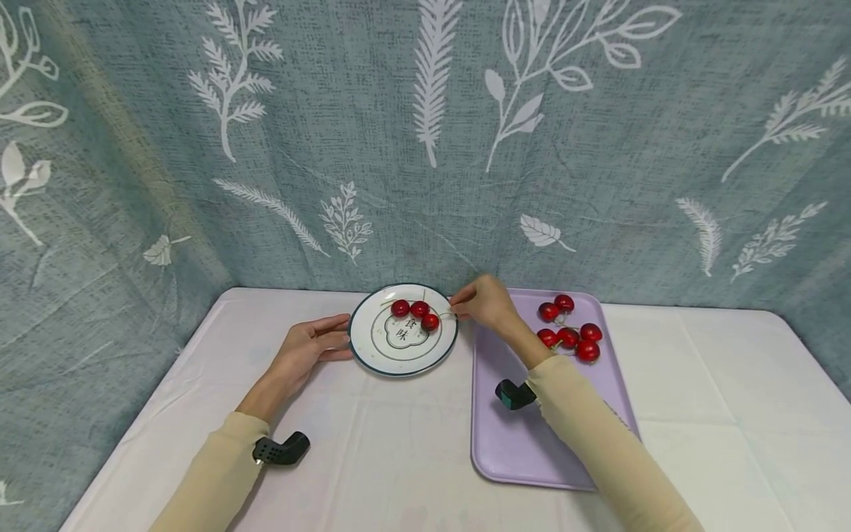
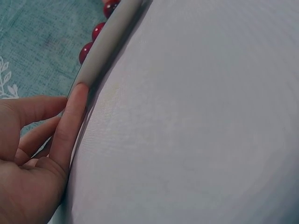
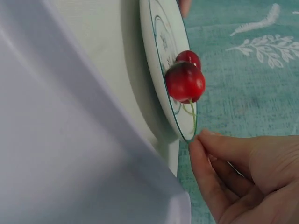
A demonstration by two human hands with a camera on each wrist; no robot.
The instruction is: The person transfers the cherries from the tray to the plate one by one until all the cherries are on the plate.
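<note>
Cherries, three of them with glossy red skin point(image 1: 419, 309), lie close together on the white plate point(image 1: 372, 336), between its middle and its far edge. The plate has a thin dark rim and a printed pattern with two characters in the centre. It stands near the far edge of the white surface point(image 1: 705, 414), just beside the lilac tray point(image 1: 495, 451) but apart from it.

With my right hand point(image 1: 488, 301) I reach to the right edge of this plate. My thumb and forefinger are brought narrowly together there, and they pinch the end of a green stem point(image 3: 193, 116), which belongs to the cherry lying nearest to this hand. The cherry itself rests on the plate.

My left hand point(image 1: 302, 349) is at the left edge of the plate. Its fingers are rather straight and a little spread, and their tips touch the rim from outside.

Six more cherries point(image 1: 568, 338) lie in a loose group on the tray, towards its far right corner, and some green stems show among them. My right forearm, in a beige sleeve point(image 1: 598, 436), passes above the tray. Behind the far edge of the surface hangs a blue-green curtain point(image 1: 399, 207) with white leaves printed on it.
</note>
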